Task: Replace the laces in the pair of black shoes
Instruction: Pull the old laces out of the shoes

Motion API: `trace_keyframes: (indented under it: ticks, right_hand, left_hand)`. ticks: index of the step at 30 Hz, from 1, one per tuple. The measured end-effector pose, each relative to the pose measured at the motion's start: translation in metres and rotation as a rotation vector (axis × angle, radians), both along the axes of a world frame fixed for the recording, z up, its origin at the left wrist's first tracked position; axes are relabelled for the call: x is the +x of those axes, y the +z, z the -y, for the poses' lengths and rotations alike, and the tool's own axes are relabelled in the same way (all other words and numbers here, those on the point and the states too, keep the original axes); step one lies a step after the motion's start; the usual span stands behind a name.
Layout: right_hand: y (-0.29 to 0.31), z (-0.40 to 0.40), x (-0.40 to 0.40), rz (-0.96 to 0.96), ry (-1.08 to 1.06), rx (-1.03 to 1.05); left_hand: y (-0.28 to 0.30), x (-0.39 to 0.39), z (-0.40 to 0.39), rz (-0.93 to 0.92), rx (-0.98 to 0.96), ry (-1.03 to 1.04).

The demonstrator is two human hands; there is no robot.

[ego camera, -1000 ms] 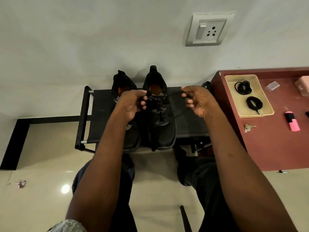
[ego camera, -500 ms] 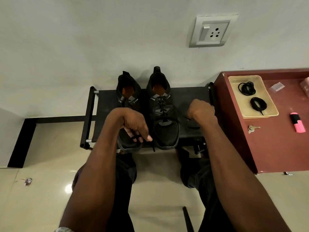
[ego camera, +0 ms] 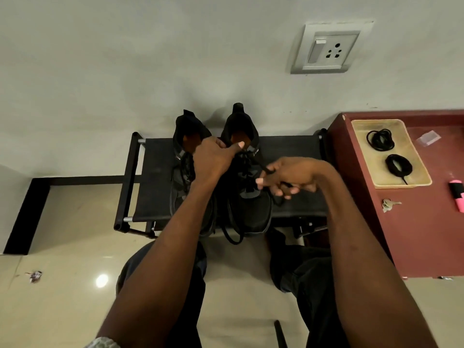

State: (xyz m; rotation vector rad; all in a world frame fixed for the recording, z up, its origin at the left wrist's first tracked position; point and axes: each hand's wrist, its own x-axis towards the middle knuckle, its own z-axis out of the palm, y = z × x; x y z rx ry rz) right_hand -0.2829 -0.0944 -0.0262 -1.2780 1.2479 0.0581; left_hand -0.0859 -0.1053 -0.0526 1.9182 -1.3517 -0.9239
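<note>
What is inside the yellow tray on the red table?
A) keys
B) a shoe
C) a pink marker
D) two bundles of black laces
D: two coiled bundles of black laces lie in the yellow tray; the keys and the pink marker lie outside it on the red table.

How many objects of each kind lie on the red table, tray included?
Beige plastic tray: 1
Coiled black laces: 2
Pink highlighter pen: 1
Metal keys bunch: 1
Clear plastic wrapper: 1
Total: 6

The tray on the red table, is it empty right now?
No, the tray on the red table holds two coiled black laces, one nearer the wall and one nearer the person.
</note>
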Motion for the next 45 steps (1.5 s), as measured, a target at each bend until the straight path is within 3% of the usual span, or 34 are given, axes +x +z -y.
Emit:
trace_keyframes:
  ticks: [2,4,7,8,9,11,13,15,17,19,22,30,37,42,45]
  right_hand:
    - [0.012,-0.004,-0.014,-0.046,0.109,0.107]
    - [0.019,-0.004,-0.020,-0.230,0.049,0.142]
    - [0.010,0.004,-0.009,-0.618,-0.091,-0.163]
    - [0.006,0.007,0.000,-0.660,-0.145,-0.293]
    - [0.002,0.011,0.007,-0.621,-0.229,-0.332]
    - [-0.005,0.017,0.017,-0.490,-0.340,-0.178]
    - [-0.008,0.018,0.019,-0.574,-0.284,-0.088]
    - [-0.009,0.021,0.020,-0.645,-0.341,-0.276]
    - [-0.011,0.027,0.026,-0.535,-0.506,-0.529]
    - [-0.013,0.029,0.037,-0.394,-0.582,-0.596]
    - [-0.025,0.028,0.053,-0.393,-0.510,-0.591]
    - [-0.021,0.035,0.057,-0.404,-0.503,-0.569]
    - [-0.027,0.039,0.031,-0.073,-0.812,-0.330]
    - [-0.037,0.019,0.025,-0.139,-0.698,-0.606]
    - [-0.040,0.010,0.018,-0.060,-0.650,-0.673]
  left_hand:
    - [-0.003,0.002,0.003,-0.002,-0.010,0.011]
    - [-0.004,0.005,0.005,-0.023,0.001,0.028]
    - [-0.004,0.001,0.005,0.022,0.011,0.039]
    - [-0.004,-0.001,0.005,0.034,0.023,0.036]
    - [-0.004,-0.002,0.005,0.036,0.039,0.034]
    - [-0.004,-0.003,0.009,0.031,0.069,0.024]
    - [-0.006,-0.001,0.013,0.011,0.088,-0.008]
    - [-0.007,0.000,0.017,-0.001,0.085,-0.020]
    - [-0.007,-0.002,0.018,-0.002,0.082,-0.015]
    - [-0.007,-0.005,0.019,0.022,0.094,0.012]
    - [-0.005,-0.005,0.020,0.132,0.098,0.048]
    - [0.000,0.004,0.027,0.151,0.128,-0.101]
    - [-0.007,0.005,0.026,0.009,0.065,-0.102]
    - [-0.007,-0.002,0.021,0.090,-0.068,-0.115]
    - [-0.008,0.007,0.018,0.038,-0.098,-0.201]
